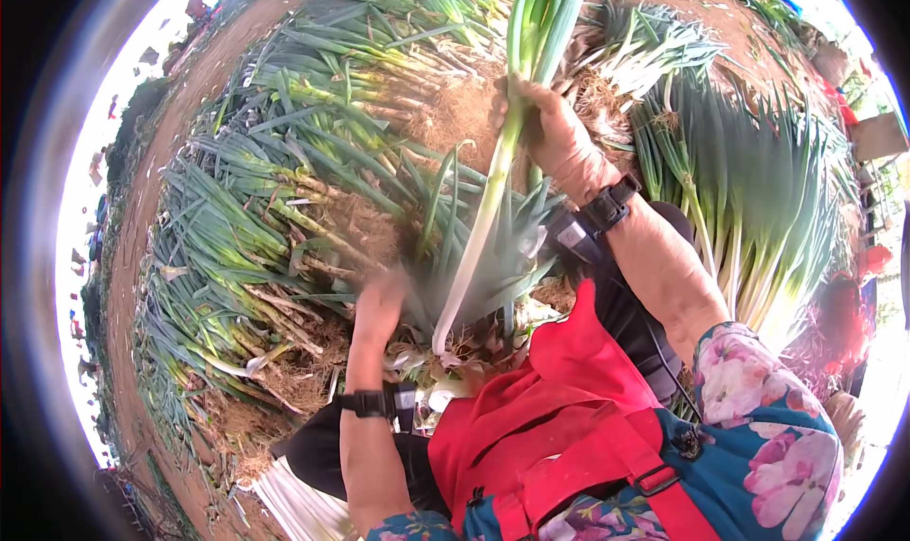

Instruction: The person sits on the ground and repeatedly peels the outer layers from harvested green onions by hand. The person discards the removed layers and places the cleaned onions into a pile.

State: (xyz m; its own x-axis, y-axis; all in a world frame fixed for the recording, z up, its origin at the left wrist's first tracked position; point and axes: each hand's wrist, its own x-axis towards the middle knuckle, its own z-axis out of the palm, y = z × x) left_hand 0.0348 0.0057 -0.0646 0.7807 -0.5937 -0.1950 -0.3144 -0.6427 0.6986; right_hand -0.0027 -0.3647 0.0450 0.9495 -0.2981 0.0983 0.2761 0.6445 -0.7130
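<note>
Head view: the right hand is closed around 1 leek where green meets white, its pale end slanting down-left, near the red apron. The left hand is blurred beside rooty leeks; I cannot tell its grip. Cleaner leeks lie at right.

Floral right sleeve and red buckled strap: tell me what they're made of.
Floral sleeve: soft, matte printed cloth, judging by its folds and pattern; fibre unclear. Red strap: probably smooth synthetic webbing, flat and even-edged, running through a black buckle that looks like plastic.
</note>
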